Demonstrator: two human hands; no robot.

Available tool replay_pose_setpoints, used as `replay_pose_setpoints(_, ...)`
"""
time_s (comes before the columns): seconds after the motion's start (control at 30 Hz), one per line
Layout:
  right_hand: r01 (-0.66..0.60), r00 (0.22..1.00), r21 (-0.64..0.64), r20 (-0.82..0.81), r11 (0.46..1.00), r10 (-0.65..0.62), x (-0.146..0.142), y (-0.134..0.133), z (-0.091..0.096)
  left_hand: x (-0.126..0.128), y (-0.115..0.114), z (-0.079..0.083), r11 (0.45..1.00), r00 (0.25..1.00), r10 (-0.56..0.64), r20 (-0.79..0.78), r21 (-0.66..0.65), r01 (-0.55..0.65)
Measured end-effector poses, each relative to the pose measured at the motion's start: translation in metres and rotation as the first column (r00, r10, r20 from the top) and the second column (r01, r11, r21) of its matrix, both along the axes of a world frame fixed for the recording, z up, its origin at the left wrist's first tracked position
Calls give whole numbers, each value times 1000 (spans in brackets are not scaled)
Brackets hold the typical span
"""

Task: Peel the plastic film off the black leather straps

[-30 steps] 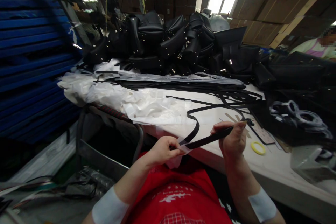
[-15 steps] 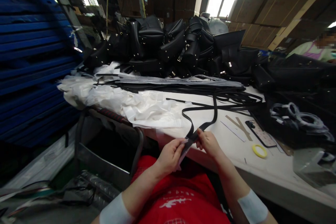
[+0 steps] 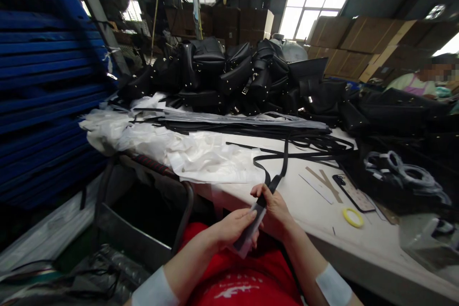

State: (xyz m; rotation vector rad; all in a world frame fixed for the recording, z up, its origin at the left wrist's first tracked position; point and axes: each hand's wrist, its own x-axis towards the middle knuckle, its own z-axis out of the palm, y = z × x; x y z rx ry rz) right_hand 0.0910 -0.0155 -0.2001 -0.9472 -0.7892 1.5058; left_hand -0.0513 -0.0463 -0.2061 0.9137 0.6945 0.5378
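My left hand (image 3: 232,228) and my right hand (image 3: 274,213) are both closed on a long black strap (image 3: 275,182) at the table's near edge, above my red-clad lap. A pale wrapping covers the strap's near end (image 3: 250,232) between my left fingers. From my right hand the strap loops up and back over the white table (image 3: 322,210) toward a bundle of black straps (image 3: 251,124).
A heap of black handbags (image 3: 229,71) fills the table's back. White wrappers (image 3: 186,150) lie at the left. A phone (image 3: 353,192), a yellow tape ring (image 3: 353,217) and tan strips (image 3: 324,179) lie at the right. Blue pallets (image 3: 43,86) stand at the left. Another person (image 3: 416,83) is far right.
My right hand came in from the right along the strap to meet my left hand. Both hands then dropped closer to my lap. The strap now folds upward.
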Motion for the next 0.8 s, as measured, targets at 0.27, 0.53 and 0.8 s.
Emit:
replay_pose_setpoints(0.27, -39, 964, -58, -266, 998, 22, 20, 16, 15, 8, 6, 0, 941, 983, -18, -183, 328, 78)
replay_pose_setpoints(0.53, 151, 975, 106, -178, 983, -130, 55, 40, 45, 0, 12, 10, 876, 940, -98, -327, 419, 237)
replay_pose_setpoints(0.8, -71, 996, 108, 53, 992, 65, -5, -9, 12, 19, 10, 4, 859, 956, 172, -236, 511, -29)
